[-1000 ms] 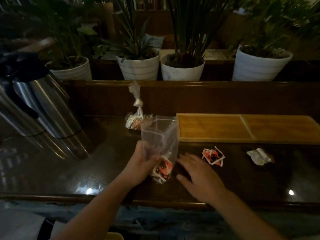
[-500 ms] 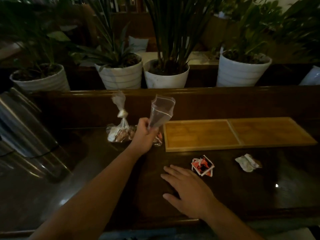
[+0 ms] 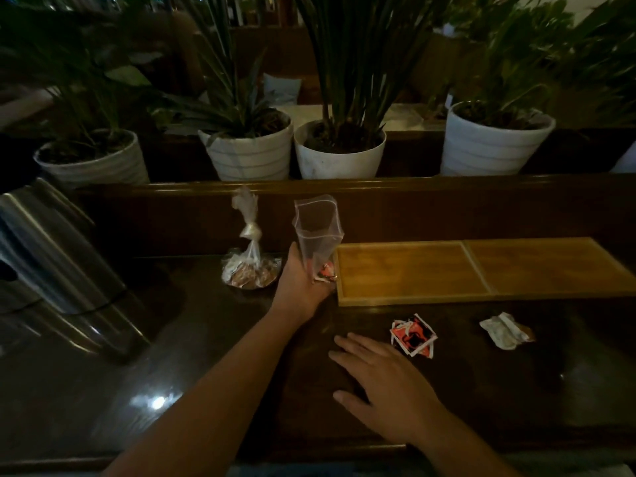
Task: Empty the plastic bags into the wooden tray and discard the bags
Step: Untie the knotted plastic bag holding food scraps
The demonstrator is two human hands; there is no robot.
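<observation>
Left grip (image 3: 303,280) is closed around the lower part of a clear plastic bag (image 3: 318,232), which stands upright with its open mouth at the top. Some red and white packets (image 3: 326,271) sit at the bottom of this bag, just beside the left edge of the wooden tray (image 3: 481,270). The right grip (image 3: 385,383) holds nothing; the hand lies flat on the dark tabletop (image 3: 172,356) with the fingers spread, at about 5 o'clock from the left hand.

The tray lies at 3 o'clock from the left hand and has two compartments; both show only bare wood. A second bag (image 3: 249,266), tied with a knot at its neck, stands at 9 o'clock from the left hand, very near to it, with brownish contents that I cannot tell exactly. A small pile of red and white sachets (image 3: 413,335) lies on the tabletop at 1 o'clock from the right hand, in front of the tray. A crumpled white wrapper (image 3: 504,333) lies further at 3 o'clock from this pile. Shiny metal containers (image 3: 51,256) stand at the far left. Behind the tabletop, at 12 o'clock, white plant pots (image 3: 339,153) stand in a row.
</observation>
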